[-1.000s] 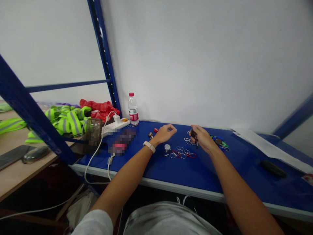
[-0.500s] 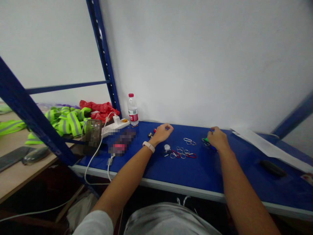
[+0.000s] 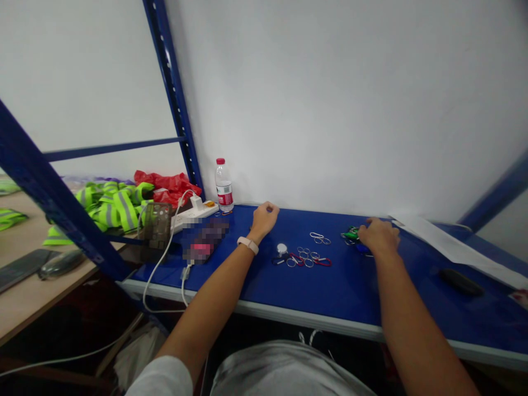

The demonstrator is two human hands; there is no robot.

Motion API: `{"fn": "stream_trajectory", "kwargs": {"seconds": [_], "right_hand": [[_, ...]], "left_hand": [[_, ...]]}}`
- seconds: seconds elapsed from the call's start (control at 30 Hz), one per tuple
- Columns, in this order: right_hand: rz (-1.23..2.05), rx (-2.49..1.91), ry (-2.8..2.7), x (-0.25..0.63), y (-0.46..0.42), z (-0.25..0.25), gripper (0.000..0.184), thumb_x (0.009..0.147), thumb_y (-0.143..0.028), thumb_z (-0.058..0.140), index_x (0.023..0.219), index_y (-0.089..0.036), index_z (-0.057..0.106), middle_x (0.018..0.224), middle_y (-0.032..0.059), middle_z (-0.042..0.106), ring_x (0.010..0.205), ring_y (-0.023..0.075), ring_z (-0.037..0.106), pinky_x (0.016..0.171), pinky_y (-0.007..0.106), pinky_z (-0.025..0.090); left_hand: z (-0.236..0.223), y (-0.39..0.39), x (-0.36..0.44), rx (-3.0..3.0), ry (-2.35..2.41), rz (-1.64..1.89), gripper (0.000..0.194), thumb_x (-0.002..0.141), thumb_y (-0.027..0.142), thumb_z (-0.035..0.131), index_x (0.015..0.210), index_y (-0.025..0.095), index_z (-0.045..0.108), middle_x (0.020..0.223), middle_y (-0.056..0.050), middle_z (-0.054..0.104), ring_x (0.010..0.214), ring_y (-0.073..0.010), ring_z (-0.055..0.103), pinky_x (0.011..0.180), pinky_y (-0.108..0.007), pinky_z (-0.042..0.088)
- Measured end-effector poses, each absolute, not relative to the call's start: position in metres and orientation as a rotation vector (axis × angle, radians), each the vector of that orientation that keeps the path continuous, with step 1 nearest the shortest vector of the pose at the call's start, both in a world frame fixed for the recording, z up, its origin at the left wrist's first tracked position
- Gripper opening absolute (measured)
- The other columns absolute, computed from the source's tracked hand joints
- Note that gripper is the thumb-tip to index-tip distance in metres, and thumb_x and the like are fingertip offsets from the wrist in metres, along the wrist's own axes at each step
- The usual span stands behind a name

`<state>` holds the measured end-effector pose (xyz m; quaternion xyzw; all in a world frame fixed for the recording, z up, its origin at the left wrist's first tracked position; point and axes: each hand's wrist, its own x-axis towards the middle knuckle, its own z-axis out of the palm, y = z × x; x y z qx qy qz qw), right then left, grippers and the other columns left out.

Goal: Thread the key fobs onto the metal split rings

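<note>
My right hand (image 3: 378,237) bends over green key tags (image 3: 350,235), its grip unreadable. My left hand (image 3: 264,220) curls loosely on the blue table (image 3: 313,297), left of the metal rings (image 3: 303,256), and I cannot tell whether it holds anything.

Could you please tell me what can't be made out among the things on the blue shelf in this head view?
- The right hand covers part of the green and blue tags.
- The left hand's curled fingers hide whether it holds anything.
- The pixelated patch blurs whatever lies there.
- The metal rings overlap and are too small to count.
</note>
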<state>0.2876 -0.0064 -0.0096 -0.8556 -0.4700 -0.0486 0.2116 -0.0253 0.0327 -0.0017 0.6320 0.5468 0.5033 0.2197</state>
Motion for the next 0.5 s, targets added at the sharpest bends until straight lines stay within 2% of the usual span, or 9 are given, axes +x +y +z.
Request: {"fn": "stream_trajectory", "kwargs": {"seconds": [0.17,0.27,0.4,0.5], "right_hand": [[-0.265,-2.197,-1.429,0.27,-0.01,-0.008,0.039,0.084,-0.035,0.047,0.114,-0.016,0.063,0.115,0.0217,0.058,0.112,0.0381,0.05,0.087,0.052,0.043],[-0.311,-2.033,-1.522,0.259,-0.007,-0.01,0.034,0.084,-0.033,0.047,0.107,-0.017,0.066,0.107,0.0169,0.063,0.106,0.0333,0.054,0.087,0.047,0.043],[-0.094,-1.808,-1.752,0.247,-0.001,-0.014,0.025,0.083,-0.031,0.05,0.095,-0.018,0.067,0.093,0.0088,0.069,0.089,0.0224,0.061,0.083,0.035,0.045],[0.108,-1.741,-1.899,0.241,0.001,-0.017,0.021,0.081,-0.029,0.053,0.09,-0.018,0.068,0.086,0.0064,0.07,0.078,0.0182,0.063,0.075,0.029,0.046]], "left_hand": [[0.004,0.031,-0.031,1.766,1.626,1.429,0.016,0.081,0.026,0.05,0.073,0.018,0.06,0.078,-0.002,0.065,0.078,-0.015,0.058,0.081,-0.027,0.044],[0.003,0.033,-0.036,1.755,1.672,1.465,0.016,0.081,0.027,0.049,0.072,0.018,0.058,0.078,-0.002,0.065,0.077,-0.0149,0.057,0.08,-0.027,0.044],[-0.004,0.04,-0.044,1.731,1.749,1.426,0.018,0.083,0.029,0.048,0.074,0.018,0.059,0.079,-0.003,0.066,0.079,-0.0164,0.058,0.079,-0.027,0.043],[-0.011,0.045,-0.048,1.741,1.833,1.334,0.025,0.087,0.034,0.043,0.08,0.018,0.06,0.087,-0.007,0.068,0.085,-0.0191,0.06,0.082,-0.029,0.043]]}}
